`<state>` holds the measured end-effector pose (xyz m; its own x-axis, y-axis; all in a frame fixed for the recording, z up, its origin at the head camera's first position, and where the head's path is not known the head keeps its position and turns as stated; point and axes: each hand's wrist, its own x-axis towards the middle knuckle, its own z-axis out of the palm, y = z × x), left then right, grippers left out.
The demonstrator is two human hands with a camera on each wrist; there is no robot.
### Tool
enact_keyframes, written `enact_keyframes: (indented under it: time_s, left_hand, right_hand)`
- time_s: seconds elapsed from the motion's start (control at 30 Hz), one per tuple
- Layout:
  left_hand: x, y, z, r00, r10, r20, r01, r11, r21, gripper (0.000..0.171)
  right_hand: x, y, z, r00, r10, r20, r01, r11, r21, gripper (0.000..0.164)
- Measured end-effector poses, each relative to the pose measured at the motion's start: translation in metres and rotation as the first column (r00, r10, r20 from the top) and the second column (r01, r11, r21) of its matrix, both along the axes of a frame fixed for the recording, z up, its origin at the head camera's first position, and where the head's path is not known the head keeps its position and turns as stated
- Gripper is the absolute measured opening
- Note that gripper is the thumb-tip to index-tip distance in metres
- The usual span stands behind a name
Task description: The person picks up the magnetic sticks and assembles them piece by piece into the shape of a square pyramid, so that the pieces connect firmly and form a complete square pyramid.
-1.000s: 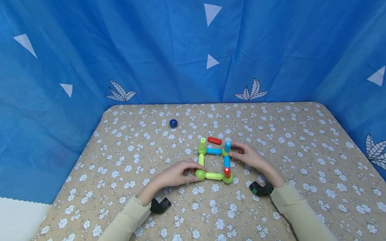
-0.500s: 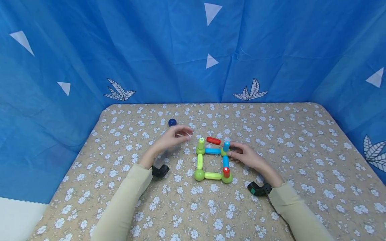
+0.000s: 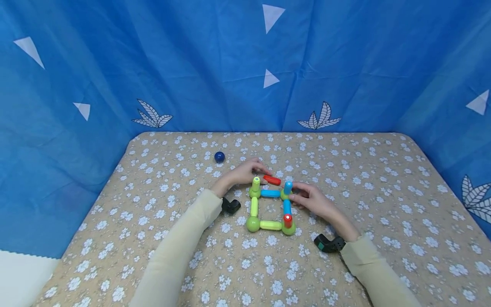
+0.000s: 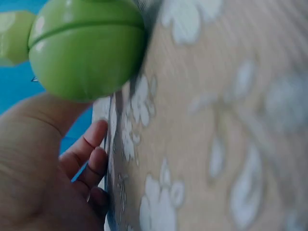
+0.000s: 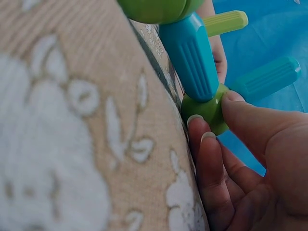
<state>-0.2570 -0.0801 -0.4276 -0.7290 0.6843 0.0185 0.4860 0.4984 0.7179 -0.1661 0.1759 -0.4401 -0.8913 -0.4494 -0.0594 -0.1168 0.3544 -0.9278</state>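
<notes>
On the table, sticks and green balls form a square, with short upright sticks on three corners. My right hand (image 3: pixel 312 200) pinches the far-right green ball (image 5: pixel 207 113), below the upright blue stick (image 3: pixel 288 186). Beyond the square lies a loose red stick (image 3: pixel 272 180). My left hand (image 3: pixel 245 172) has its finger and thumb at either side of that stick's left end, seemingly pinching it. The left wrist view hides this contact; a green ball (image 4: pixel 89 53) of the square fills its upper left. The near-left ball (image 3: pixel 253 224) bears no upright stick.
A dark blue ball (image 3: pixel 219 157) lies farther back on the left of the flower-patterned tablecloth (image 3: pixel 368 170). Blue curtains (image 3: pixel 230 64) hang behind the table and at both sides. Each wrist wears a black camera mount (image 3: pixel 329 244).
My left hand has let go of the near-left green ball and moved away, round the square's far-left corner, to the red stick. My right hand has stayed on the far-right ball.
</notes>
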Motion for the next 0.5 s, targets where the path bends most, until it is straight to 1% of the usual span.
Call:
enact_keyframes:
  time_s: [0.07,0.2,0.3,0.33,0.4,0.5]
  left_hand:
    - [0.0,0.001,-0.002,1.0,0.03,0.0,-0.03,1.0,-0.003,0.03]
    - [0.003,-0.007,-0.002,0.995,0.088,0.037,-0.09,0.995,0.042,0.025]
    - [0.008,-0.019,0.003,0.982,0.152,0.108,-0.164,0.98,0.109,0.022]
    - [0.011,-0.025,0.006,0.974,0.183,0.134,-0.2,0.971,0.133,0.022]
    - [0.017,-0.036,0.011,0.951,0.251,0.179,-0.282,0.943,0.178,0.023]
    - [0.028,-0.055,0.018,0.913,0.329,0.241,-0.385,0.89,0.244,0.027]
  right_hand:
    - [0.0,0.0,0.0,1.0,-0.001,0.003,0.001,1.0,0.001,0.037]
    - [0.001,0.0,0.0,1.0,-0.003,0.012,0.003,1.0,0.001,0.039]
    - [0.001,0.001,0.0,1.0,-0.006,-0.002,0.006,1.0,0.011,0.038]
    - [0.001,0.001,0.0,1.0,-0.007,-0.007,0.007,1.0,0.012,0.037]
    - [0.001,0.001,0.0,1.0,-0.005,-0.023,0.005,1.0,0.017,0.036]
    - [0.001,0.002,0.001,1.0,0.002,-0.031,-0.002,1.0,0.012,0.036]
